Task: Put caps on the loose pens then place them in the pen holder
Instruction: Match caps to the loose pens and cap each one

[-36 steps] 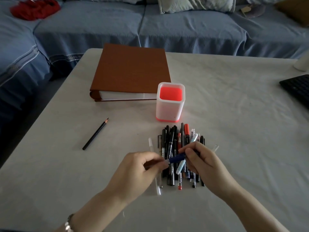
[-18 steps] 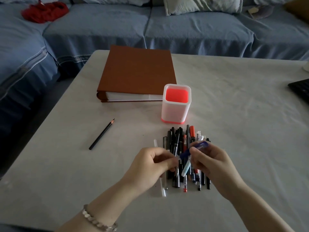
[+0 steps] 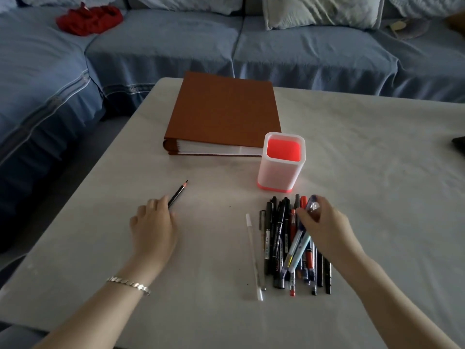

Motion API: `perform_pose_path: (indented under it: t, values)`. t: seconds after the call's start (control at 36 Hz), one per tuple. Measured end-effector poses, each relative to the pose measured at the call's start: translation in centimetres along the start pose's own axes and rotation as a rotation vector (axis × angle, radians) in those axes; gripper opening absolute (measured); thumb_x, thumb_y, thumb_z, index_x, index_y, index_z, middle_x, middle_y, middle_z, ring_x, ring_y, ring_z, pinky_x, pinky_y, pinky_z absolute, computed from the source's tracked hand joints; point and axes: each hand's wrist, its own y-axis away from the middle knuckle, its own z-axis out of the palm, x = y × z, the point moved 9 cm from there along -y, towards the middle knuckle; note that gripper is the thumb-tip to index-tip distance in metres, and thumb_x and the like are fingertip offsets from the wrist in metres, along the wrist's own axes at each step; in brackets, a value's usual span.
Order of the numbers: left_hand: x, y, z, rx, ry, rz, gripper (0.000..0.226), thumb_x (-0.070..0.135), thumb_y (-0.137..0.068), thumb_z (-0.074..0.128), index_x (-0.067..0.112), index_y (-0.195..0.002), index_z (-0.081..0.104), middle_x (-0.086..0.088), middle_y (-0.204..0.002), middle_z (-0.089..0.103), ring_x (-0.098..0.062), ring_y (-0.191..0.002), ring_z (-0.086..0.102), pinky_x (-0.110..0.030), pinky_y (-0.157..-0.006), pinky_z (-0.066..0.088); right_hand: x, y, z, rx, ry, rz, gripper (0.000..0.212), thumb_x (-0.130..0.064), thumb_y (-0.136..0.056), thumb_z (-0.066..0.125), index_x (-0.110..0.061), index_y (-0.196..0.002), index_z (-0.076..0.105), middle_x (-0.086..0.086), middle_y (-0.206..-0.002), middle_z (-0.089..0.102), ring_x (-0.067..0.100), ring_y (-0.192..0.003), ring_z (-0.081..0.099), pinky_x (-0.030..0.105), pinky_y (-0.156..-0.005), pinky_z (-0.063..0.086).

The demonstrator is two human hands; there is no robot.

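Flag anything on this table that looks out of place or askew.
A black pencil lies alone, well left of the pen pile, with the left hand at its near end. Two pale pens lie slanted across the otherwise parallel pile. Nothing looks spilled or damaged.

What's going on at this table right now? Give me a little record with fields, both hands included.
left hand: over the lower end of the black pencil; grip unclear
right hand: holds a blue pen above the pen pile
pen holder: upright, no pens visible inside, beside the brown binder
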Motion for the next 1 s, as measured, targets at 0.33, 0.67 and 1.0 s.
perform_pose_path:
  t: [0.33,0.67,1.0]
  values:
    - [7.1,4.5,-1.0,-0.076,0.452,0.281,0.026,-0.006,-0.085,0.046,-0.002,-0.109,0.055,-0.017,-0.107,0.048,-0.036,-0.090,0.057,-0.035,-0.081,0.042,4.2,0.5,-3.0,0.084,0.173,-0.004,0.022,-0.015,-0.084,0.060,-0.013,-0.106,0.062,0.004,-0.085,0.059,0.020,-0.070,0.053,0.027,-0.064,0.038]
    - [11.4,7.8,-2.9,-0.126,0.648,0.387,0.016,0.009,-0.087,0.054,0.010,-0.099,0.065,0.009,-0.074,0.058,0.003,-0.065,0.050,-0.006,-0.056,0.035,9.1,0.0,-4.4,-0.015,0.231,0.014,0.021,-0.014,-0.082,0.064,-0.012,-0.102,0.066,0.002,-0.097,0.050,0.019,-0.073,0.051,0.023,-0.068,0.032]
    - [11.8,8.6,-2.3,-0.214,0.683,0.374,0.015,0.012,-0.088,0.053,0.016,-0.097,0.064,-0.001,-0.079,0.066,-0.011,-0.067,0.051,-0.016,-0.055,0.038,7.1,1.0,-3.7,-0.163,0.487,-0.186,0.015,-0.029,-0.087,0.057,-0.019,-0.094,0.064,-0.011,-0.086,0.049,0.012,-0.091,0.050,0.026,-0.072,0.038]
